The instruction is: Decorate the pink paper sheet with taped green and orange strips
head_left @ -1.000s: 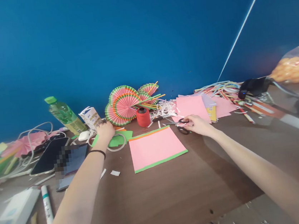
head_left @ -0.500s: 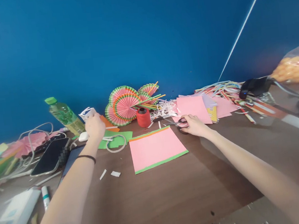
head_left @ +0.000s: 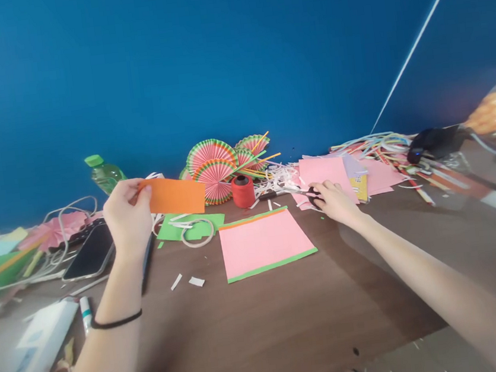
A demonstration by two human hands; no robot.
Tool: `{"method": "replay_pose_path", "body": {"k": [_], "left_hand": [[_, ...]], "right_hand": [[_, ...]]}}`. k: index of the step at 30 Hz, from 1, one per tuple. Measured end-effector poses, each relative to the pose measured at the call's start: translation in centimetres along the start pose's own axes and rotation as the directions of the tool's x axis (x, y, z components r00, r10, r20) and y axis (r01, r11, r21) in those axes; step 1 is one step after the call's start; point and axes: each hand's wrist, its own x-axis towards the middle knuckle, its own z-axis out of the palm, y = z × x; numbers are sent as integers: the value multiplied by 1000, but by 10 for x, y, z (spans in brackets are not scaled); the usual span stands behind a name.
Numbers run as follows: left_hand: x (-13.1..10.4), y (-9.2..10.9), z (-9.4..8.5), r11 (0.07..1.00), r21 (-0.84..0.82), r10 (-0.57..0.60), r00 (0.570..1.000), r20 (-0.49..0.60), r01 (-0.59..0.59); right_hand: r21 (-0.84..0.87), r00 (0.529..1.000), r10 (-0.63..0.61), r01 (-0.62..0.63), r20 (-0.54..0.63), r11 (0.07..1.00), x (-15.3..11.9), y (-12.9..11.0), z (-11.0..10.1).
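Observation:
My left hand (head_left: pixel 130 217), raised at the left, pinches the near end of an orange paper strip (head_left: pixel 178 196). On the right my right hand (head_left: pixel 334 202) has its fingers closed around the dark handles of a pair of scissors (head_left: pixel 314 197); its blades point left and are partly lost among paper scraps. Between the hands lies a pink sheet (head_left: pixel 266 242) with green edging and an orange stripe along its far side. Below the orange strip rests green paper (head_left: pixel 175 231) with a pale ring (head_left: pixel 198 243) partly over it.
Pleated paper fans (head_left: pixel 213 172) lean against the blue wall behind a red thread spool (head_left: pixel 243 192). Pink sheets (head_left: pixel 325 174) and straws (head_left: pixel 377 142) lie at the back right. To the left are a phone (head_left: pixel 88 252), a green-capped bottle (head_left: pixel 105 173) and a white power strip (head_left: pixel 48 358).
My left hand has let go of the small white box and now holds up the orange strip, which lay on the table. My right hand stays at the scissors. The view shifted slightly.

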Motion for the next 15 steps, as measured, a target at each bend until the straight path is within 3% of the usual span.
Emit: {"method": "replay_pose_path", "body": {"k": [4, 9, 11, 13, 15], "left_hand": [[-8, -7, 14, 925, -316, -190, 978, 92, 209], [-21, -13, 28, 707, -531, -311, 880, 360, 467], [-23, -13, 29, 665, -545, -306, 852, 424, 510], [-24, -12, 28, 636, -552, -298, 832, 468, 539], [-24, -10, 25, 620, -547, -297, 814, 499, 562]], "right_hand": [[227, 999, 36, -44, 39, 973, 5, -7, -16], [628, 962, -195, 34, 189, 778, 8, -37, -32], [668, 934, -275, 56, 227, 742, 11, -52, -37], [735, 880, -405, 101, 249, 671, 15, -66, -42], [742, 817, -499, 137, 290, 656, 18, -75, -45]]}}
